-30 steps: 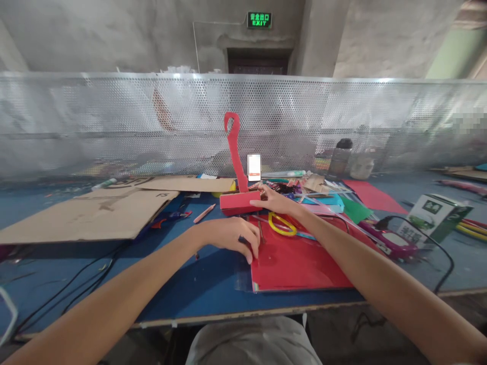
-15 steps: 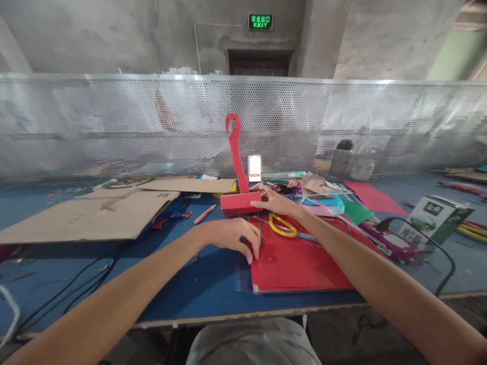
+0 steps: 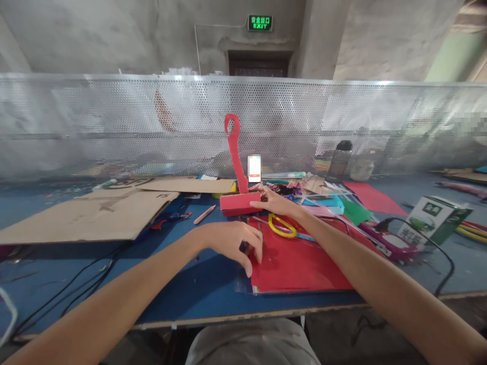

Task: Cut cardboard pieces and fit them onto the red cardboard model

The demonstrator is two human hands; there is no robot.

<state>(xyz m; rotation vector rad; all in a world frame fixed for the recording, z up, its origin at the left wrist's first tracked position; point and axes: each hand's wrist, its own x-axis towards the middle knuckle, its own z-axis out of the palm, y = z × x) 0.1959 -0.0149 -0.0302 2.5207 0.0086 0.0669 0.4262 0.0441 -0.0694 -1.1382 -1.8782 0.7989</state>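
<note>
A red box-shaped base [image 3: 238, 204] stands on the table, with a tall red hook-shaped strip [image 3: 238, 157] rising upright from it and curling over at the top. My right hand [image 3: 277, 202] grips the right end of the base, thumb in front and fingers behind. Lower and nearer to me, my left hand [image 3: 234, 242] hovers at the left edge of a stack of red sheets [image 3: 304, 263] in a clear sleeve. Its fingers are curled around a small dark thing [image 3: 242, 247], mostly hidden by them. A yellow-handled tool [image 3: 282, 226] lies on the sheets.
Flat cardboard [image 3: 87, 213] covers the left of the table, beside a pink pen [image 3: 204, 214]. At the right are a white-and-green carton [image 3: 429, 218], a purple device [image 3: 403, 246] with a black cable, and a bottle [image 3: 340, 159]. A perforated metal screen [image 3: 114, 126] stands behind.
My left hand has turned slightly, its thumb and fingertips shifting a little toward me. My right hand, the red base and the hook stay almost where they were.
</note>
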